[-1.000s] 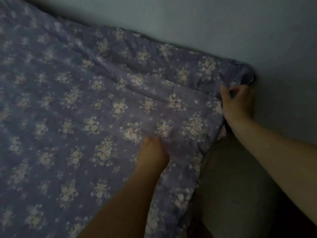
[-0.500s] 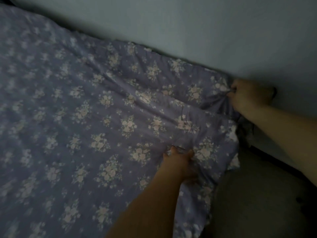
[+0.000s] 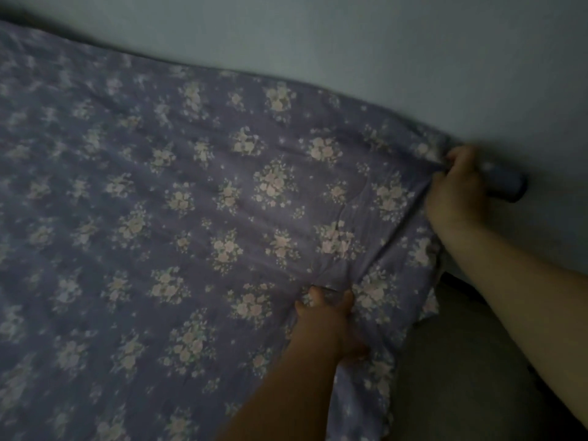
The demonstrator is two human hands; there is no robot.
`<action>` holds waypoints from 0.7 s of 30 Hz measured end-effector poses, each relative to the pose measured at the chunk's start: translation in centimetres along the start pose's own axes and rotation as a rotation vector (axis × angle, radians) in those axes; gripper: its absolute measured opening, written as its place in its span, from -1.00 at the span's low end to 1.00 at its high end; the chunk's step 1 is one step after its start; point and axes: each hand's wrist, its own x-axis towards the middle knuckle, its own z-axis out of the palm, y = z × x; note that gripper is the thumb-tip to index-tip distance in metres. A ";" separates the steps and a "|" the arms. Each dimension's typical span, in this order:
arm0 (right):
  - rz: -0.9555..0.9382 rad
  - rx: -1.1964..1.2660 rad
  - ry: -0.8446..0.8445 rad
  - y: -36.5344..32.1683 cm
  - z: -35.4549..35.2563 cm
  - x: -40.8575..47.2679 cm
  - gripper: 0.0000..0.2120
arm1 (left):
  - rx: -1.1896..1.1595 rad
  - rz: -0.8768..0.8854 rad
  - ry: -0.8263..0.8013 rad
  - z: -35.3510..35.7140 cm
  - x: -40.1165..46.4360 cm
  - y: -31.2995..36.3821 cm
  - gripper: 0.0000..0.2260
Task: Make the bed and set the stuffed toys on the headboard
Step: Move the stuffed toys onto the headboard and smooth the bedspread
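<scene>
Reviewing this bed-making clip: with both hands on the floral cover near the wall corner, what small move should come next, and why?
Probably draw the corner tauter toward the wall. The right hand grips the floral cover at its corner by the wall, the left hand pinches a bunched fold, and creases run between them.

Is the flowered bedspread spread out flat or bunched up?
Mostly spread flat. The bedspread puckers only where the left hand and right hand grip it.
</scene>
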 end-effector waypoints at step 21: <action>-0.402 -0.846 -0.363 -1.8 2.9 -1.3 -0.49 | 0.111 0.031 0.019 0.4 0.9 0.0 -0.12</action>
